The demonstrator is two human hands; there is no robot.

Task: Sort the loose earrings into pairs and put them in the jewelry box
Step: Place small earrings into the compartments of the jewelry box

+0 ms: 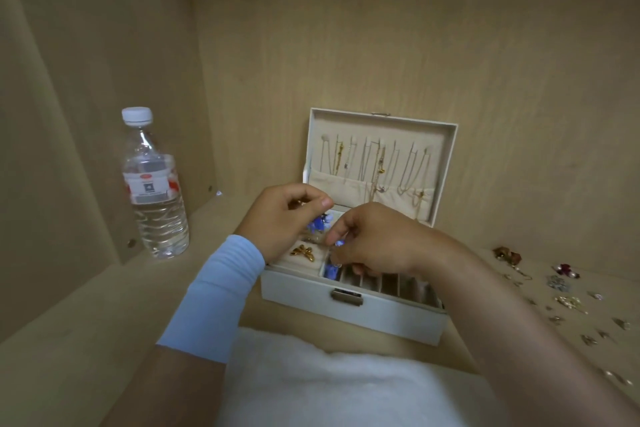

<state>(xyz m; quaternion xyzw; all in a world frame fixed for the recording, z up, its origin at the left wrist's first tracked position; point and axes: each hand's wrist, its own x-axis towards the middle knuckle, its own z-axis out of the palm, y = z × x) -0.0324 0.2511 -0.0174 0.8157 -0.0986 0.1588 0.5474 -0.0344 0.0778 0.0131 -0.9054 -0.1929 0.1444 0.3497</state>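
A person's two hands worked over a cream rectangular jewelry box point(353, 317) that stood open on a pale wooden shelf point(104, 322). Thin chain necklaces point(375, 163) hung inside its raised lid.

The left hand point(284, 218), with a light blue sleeve on its wrist, hovered above the box's left half. Its grip was narrow: thumb and curled fingers were closed on a small gold-coloured piece point(296, 204), too small to identify. A blue flower-shaped earring point(319, 222) hung just under that thumb, between the two hands; which hand carried it could not be told.

The right hand point(375, 241) was over the box's middle, fingers curled down, and appeared to pinch a second blue piece point(338, 243). Directly below it, at the box's front, blue showed in a small compartment point(332, 269) beside a row of narrow slots. The drop was therefore probably straight down, with the right hand nearer.

A gold leafy earring point(304, 251) already lay in the box's front-left compartment. Scattered loose earrings point(561, 291) lay on the shelf well to the right of the box, on the right hand's side. A clear plastic water bottle point(154, 184) stood well to the left of the box.
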